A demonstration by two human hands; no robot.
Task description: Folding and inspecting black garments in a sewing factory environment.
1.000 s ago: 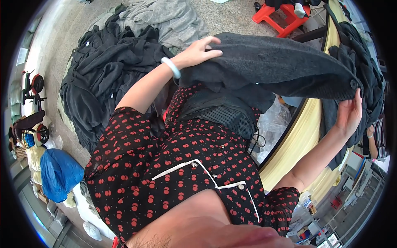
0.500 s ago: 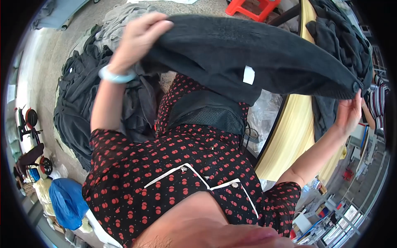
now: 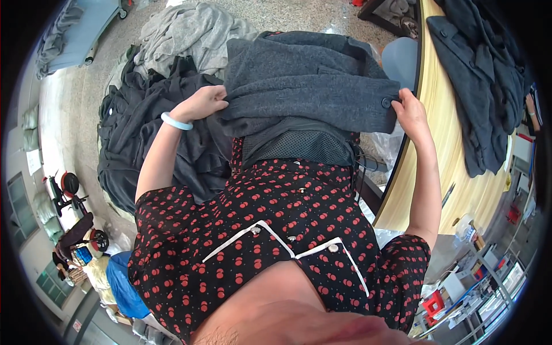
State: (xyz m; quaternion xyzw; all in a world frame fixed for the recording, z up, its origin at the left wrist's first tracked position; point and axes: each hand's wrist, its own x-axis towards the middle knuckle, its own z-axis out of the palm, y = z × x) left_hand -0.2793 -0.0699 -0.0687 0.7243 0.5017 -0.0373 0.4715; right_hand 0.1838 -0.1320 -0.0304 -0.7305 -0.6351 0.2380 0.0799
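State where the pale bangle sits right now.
In the head view, the pale bangle circles the left wrist, left of centre, just below the left hand gripping the grey coat.

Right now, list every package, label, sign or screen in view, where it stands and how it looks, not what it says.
Sheet of paper: pinned on the wall at far left, pale rectangle, print too small to tell.
Blue bag: on the floor at lower left, bulging, bright blue.
Red box: on the cluttered shelves at lower right, small, red.
No screen shows, and no label on the grey jacket in the hands.
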